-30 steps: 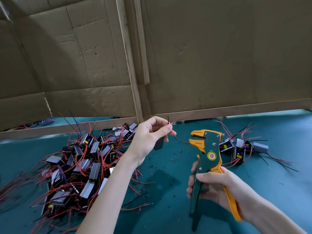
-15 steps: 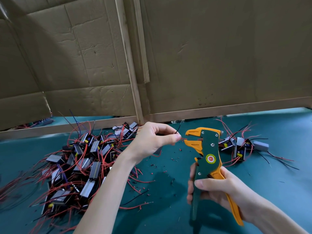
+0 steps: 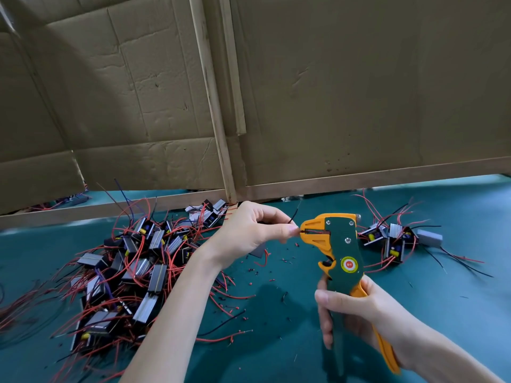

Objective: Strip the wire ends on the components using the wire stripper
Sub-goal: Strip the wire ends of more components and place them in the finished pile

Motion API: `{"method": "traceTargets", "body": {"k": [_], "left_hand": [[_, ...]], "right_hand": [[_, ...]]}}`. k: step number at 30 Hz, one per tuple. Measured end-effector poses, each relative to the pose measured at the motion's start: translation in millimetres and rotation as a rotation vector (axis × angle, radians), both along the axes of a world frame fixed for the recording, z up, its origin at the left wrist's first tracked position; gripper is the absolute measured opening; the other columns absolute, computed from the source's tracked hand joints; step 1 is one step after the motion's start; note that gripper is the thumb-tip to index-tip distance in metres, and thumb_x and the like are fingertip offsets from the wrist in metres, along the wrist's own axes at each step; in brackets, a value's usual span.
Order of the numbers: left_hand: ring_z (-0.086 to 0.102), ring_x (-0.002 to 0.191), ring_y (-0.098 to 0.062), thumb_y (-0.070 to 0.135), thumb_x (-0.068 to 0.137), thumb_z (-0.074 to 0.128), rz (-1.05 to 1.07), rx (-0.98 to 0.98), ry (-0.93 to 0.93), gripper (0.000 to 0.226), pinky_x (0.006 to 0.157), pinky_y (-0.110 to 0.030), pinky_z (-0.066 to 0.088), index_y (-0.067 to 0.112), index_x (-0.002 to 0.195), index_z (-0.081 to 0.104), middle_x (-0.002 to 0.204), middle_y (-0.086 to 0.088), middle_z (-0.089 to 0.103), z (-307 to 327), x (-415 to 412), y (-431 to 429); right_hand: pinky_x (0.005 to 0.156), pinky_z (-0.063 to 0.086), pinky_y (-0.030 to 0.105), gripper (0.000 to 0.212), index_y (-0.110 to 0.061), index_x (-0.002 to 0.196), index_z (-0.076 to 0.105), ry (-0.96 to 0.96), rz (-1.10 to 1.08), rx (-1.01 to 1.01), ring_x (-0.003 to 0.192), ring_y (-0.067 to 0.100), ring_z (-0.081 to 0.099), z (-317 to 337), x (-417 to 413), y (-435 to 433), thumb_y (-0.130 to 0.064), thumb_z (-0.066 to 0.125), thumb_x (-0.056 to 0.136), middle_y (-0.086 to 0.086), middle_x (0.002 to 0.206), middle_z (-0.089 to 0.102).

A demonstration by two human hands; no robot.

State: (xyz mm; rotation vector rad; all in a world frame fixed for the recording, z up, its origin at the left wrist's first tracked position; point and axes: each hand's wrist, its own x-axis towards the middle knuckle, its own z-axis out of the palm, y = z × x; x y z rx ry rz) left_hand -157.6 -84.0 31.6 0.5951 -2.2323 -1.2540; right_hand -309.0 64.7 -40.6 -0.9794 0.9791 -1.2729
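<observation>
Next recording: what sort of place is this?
Likely an electronics assembly workshop: a heap of wired components on the green bench, a wire stripper gripped in the right hand, the left hand holding a red wire in it, cardboard sheets walling the back.

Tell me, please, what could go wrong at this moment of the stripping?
1. The left hand pinches the red wire with its fingertips almost against the mouth of the wire stripper; a squeeze by the right hand might nip them.
2. The wire seems to sit deep in the mouth, so too much insulation may come off.
</observation>
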Motion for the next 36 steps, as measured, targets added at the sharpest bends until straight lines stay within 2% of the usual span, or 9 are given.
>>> {"method": "traceTargets", "body": {"k": [2,6,11,14,17,20,23,32,36], "left_hand": [[0.053,0.062,-0.002,0.017,0.086,0.069,-0.033,0.037,0.029,0.013,0.065,-0.010,0.042,0.020,0.074,0.071,0.063,0.008,0.062,-0.3,0.0,0.3],[0.058,0.067,-0.007,0.023,0.086,0.065,-0.067,0.156,0.085,0.010,0.074,-0.016,0.044,0.016,0.080,0.062,0.068,0.004,0.064,-7.5,-5.3,1.8],[0.055,0.070,-0.006,0.029,0.082,0.061,-0.045,0.208,0.159,0.015,0.074,-0.015,0.043,0.020,0.079,0.072,0.071,0.006,0.064,-10.8,-5.1,-0.3],[0.053,0.074,-0.004,0.027,0.088,0.056,-0.006,0.125,0.134,0.022,0.074,-0.010,0.040,0.017,0.096,0.073,0.071,0.015,0.062,-6.3,0.5,-4.2],[0.052,0.076,-0.001,0.013,0.093,0.056,0.035,0.031,0.077,0.021,0.076,-0.009,0.039,0.023,0.100,0.073,0.074,0.018,0.064,-2.9,1.5,-3.4],[0.054,0.070,-0.007,0.007,0.086,0.066,0.053,0.061,0.129,0.019,0.070,-0.020,0.046,0.022,0.090,0.076,0.077,0.005,0.070,1.1,-0.8,1.9],[0.058,0.063,-0.007,0.005,0.080,0.073,0.041,0.021,0.157,0.019,0.061,-0.020,0.050,0.023,0.081,0.078,0.068,0.005,0.070,4.6,-2.1,6.1],[0.041,0.051,-0.019,0.015,0.083,0.074,0.018,0.018,0.055,0.010,0.045,-0.022,0.033,0.019,0.074,0.074,0.063,-0.008,0.054,6.4,-3.0,8.5],[0.039,0.047,-0.010,0.016,0.084,0.072,-0.003,-0.008,0.025,0.009,0.044,-0.017,0.031,0.020,0.078,0.076,0.061,-0.003,0.055,8.1,-0.9,8.3]], "right_hand": [[0.048,0.049,0.034,0.038,-0.011,0.065,0.060,0.015,-0.065,0.006,0.044,0.029,0.053,-1.5,5.1,0.0,-0.034,0.089,0.056,0.021,0.056,0.051],[0.041,0.041,0.028,0.046,-0.010,0.057,0.051,0.067,-0.232,-0.015,0.039,0.025,0.043,-7.0,6.2,-2.7,-0.042,0.084,0.055,0.016,0.049,0.045],[0.067,0.056,0.047,0.027,-0.006,0.084,0.069,-0.175,-0.065,-0.085,0.070,0.042,0.064,0.4,-4.0,-6.1,-0.015,0.084,0.063,0.028,0.077,0.061],[0.068,0.056,0.047,0.018,-0.005,0.084,0.068,-0.164,-0.087,-0.116,0.072,0.043,0.064,-1.1,-10.5,-7.8,-0.008,0.077,0.069,0.027,0.078,0.061],[0.069,0.056,0.047,0.028,-0.005,0.087,0.068,-0.159,-0.078,-0.100,0.073,0.043,0.064,-1.2,-14.7,-8.2,-0.012,0.084,0.065,0.027,0.080,0.062],[0.070,0.056,0.046,0.041,-0.004,0.089,0.068,-0.098,-0.049,-0.075,0.074,0.045,0.065,-2.9,-14.9,-7.3,-0.019,0.092,0.058,0.030,0.081,0.062],[0.073,0.055,0.049,0.047,-0.004,0.089,0.069,-0.061,-0.031,-0.046,0.075,0.046,0.065,-5.0,-13.5,-6.6,-0.022,0.095,0.055,0.031,0.081,0.063],[0.069,0.056,0.045,0.049,-0.006,0.086,0.071,-0.062,-0.004,-0.049,0.073,0.045,0.064,-0.4,-10.3,-3.4,-0.022,0.098,0.048,0.032,0.080,0.062],[0.070,0.057,0.046,0.048,-0.005,0.085,0.071,-0.036,0.001,-0.051,0.073,0.042,0.065,0.2,-10.4,-2.7,-0.023,0.097,0.049,0.031,0.079,0.063]]}}
